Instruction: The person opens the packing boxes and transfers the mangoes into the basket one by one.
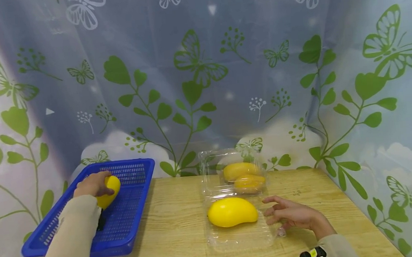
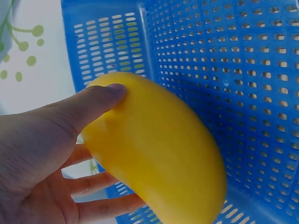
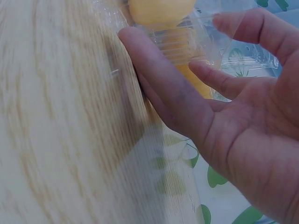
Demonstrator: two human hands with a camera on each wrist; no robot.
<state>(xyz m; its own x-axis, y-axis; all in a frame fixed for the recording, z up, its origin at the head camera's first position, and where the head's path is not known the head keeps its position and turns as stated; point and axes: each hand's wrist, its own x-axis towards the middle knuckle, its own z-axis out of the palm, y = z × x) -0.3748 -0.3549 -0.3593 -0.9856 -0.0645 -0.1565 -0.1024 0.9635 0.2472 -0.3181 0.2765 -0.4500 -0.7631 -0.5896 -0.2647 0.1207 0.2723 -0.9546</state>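
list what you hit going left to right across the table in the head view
blue basket → left hand gripping a yellow mango over the basket → yellow mango in the clear clamshell tray → right hand, fingers relaxed beside the clear clamshell tray

Beige long sleeves on both arms, small black-and-yellow device strapped at right wrist [image 1: 312, 255]

Two arms out — left hand gripping, right hand loose.
The left hand [image 1: 92, 185] reaches far forward on a straight, sleeved arm, thumb and fingers [image 2: 96, 184] curled in a grip. The right hand [image 1: 292, 214] lies nearer the body at the desk's right side — fingers [image 3: 163, 79] spread and relaxed, palm turned inward.
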